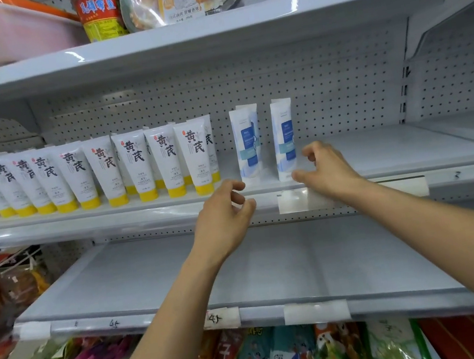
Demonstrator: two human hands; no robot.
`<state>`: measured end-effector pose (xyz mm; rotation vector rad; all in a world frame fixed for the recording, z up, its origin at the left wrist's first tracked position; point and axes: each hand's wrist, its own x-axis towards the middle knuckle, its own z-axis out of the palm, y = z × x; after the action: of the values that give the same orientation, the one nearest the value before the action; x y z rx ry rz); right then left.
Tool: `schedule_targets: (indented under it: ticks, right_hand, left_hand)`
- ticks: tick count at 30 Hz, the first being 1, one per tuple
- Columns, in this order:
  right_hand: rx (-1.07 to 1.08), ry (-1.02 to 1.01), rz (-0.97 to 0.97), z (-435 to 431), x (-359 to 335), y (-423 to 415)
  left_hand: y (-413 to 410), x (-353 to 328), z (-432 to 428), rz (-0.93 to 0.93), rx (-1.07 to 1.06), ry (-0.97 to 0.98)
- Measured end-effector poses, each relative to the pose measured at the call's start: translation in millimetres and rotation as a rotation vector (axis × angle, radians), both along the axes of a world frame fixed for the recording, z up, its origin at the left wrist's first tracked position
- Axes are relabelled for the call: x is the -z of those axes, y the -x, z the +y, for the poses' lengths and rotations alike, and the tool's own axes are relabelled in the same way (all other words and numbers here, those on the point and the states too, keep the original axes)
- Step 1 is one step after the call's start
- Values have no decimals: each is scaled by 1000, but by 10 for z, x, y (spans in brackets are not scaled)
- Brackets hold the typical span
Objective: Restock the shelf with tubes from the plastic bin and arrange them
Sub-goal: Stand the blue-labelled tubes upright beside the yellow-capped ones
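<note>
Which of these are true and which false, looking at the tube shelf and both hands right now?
1. The yellow-capped tubes stand left of the blue-and-white tubes. True.
2. The left hand is gripping a tube. False: it is empty, fingers curled, in front of the shelf edge.
3. The right hand is beside the right blue-and-white tube. True.
4. The shelf below is packed with tubes. False: no tubes stand on it.

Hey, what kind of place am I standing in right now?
Most likely a small shop aisle: white pegboard-backed shelves, a row of yellow-capped tubes facing out, and packaged snacks below.
</note>
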<state>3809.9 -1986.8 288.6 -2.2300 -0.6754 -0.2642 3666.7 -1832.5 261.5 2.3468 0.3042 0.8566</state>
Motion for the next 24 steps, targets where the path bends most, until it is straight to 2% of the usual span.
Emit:
schedule_targets:
  ticks: [4,7,12,16,24]
  right_hand:
    - [1,104,-235,-260,130,287]
    - [-57,167,-330,-346,251,512]
    - [-232,308,-368,-189,569,862]
    - [-335,401,-319,118,908,1145]
    - [-583,538,-312,1393,1469,1673]
  left_hand:
    - [169,108,-33,15,-14,4]
    - [352,234,-67,38,-41,22]
    - [737,558,-46,99,-111,41]
    - [1109,894,169,188,-163,53]
    - [1898,1512,1263,367,-323,132]
